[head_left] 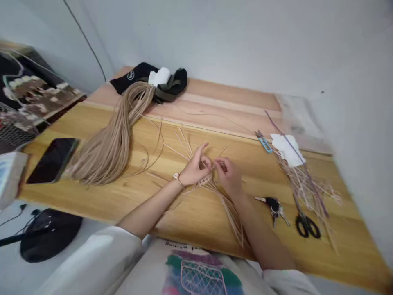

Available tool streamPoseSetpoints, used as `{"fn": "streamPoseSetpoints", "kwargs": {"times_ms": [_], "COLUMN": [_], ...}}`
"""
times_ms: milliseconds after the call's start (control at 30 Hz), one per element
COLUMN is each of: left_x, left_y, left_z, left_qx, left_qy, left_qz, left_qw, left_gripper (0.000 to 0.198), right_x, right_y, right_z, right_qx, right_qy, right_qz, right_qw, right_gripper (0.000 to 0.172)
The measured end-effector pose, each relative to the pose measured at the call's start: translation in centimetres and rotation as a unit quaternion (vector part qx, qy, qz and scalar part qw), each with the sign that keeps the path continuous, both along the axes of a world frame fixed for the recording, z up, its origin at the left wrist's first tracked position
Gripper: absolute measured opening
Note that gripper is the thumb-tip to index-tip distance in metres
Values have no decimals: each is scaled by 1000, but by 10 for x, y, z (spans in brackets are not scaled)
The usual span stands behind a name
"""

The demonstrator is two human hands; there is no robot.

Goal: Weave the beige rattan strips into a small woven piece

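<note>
Near the middle of the wooden table, my left hand (198,167) pinches a small woven piece (205,179) of beige cord, its thumb and forefinger partly raised. Close beside it on the right, my right hand (227,174) has its fingertips pressed together on a thin cord strand at the weave. Loose cord ends (229,211) fan out from the piece, some toward the table's front edge and others up and to the left. The fingers hide part of the weave. A large bundle of beige cord (107,143) lies left of my hands.
A black phone (53,159) lies at the left, and a black bag (175,84) sits at the back. Keys (274,208), black-handled scissors (307,225), blue snips (264,143), white tissue (288,149) and cord scraps (303,180) lie at the right. A wall borders the table behind.
</note>
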State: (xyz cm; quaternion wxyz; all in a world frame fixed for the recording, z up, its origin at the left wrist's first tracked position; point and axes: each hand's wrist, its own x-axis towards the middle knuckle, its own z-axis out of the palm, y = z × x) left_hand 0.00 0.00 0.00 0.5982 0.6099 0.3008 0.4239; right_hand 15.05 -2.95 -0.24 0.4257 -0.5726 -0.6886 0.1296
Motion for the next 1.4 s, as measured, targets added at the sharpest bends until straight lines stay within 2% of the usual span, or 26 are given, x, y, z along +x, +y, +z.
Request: {"fn": "streamPoseSetpoints", "kwargs": {"times_ms": [133, 267, 333, 433, 533, 600, 700, 867, 1033, 1100, 1167, 1233, 1333, 1400], "left_x": [-1, -5, -6, -8, -9, -11, -12, -10, -10, -10, -10, -10, -12, -13], "left_y": [0, -1, 1, 5, 9, 11, 10, 9, 9, 9, 7, 6, 5, 4], "left_z": [3, 2, 1, -1, 0, 3, 5, 2, 1, 1, 0, -2, -2, 1], "left_qx": [-17, -53, -63, -50, -45, -48, -49, -86, -86, -70, -21, 53, 138, 186], "left_qy": [1, -25, -28, -2, 36, 56, 84, 73, 33, 46, 92, 152, 220, 252], "left_qz": [-2, -3, 25, 106, 150, 163, 187, 183, 190, 193, 220, 281, 371, 392], "left_qw": [1000, 998, 997, 993, 987, 984, 978, 977, 977, 978, 971, 946, 892, 865], "left_gripper": [83, 73, 65, 52, 29, 19, 17, 23, 30, 29, 30, 47, 86, 91], "right_x": [-1, 3, 5, 5, 3, 2, 1, 0, 0, -1, -2, -3, -5, -6], "right_y": [3, 6, 7, 4, -1, -3, -5, -2, 4, 5, 4, 3, 3, 3], "right_z": [-2, -4, -4, 3, 12, 17, 20, 14, 8, 9, 11, 12, 12, 11], "right_qx": [-1, 11, 23, 16, -102, -196, -254, -291, -320, -323, -323, -323, -329, -336], "right_qy": [-8, -32, -46, -82, -122, -113, -69, 75, 241, 294, 338, 376, 420, 441], "right_qz": [-9, -35, -59, -94, -115, -95, -42, 32, 57, 66, 78, 86, 87, 84], "right_qw": [1000, 999, 997, 992, 981, 969, 964, 953, 915, 897, 880, 864, 841, 828], "right_gripper": [17, 19, 19, 23, 38, 45, 47, 41, 38, 38, 37, 37, 40, 43]}}
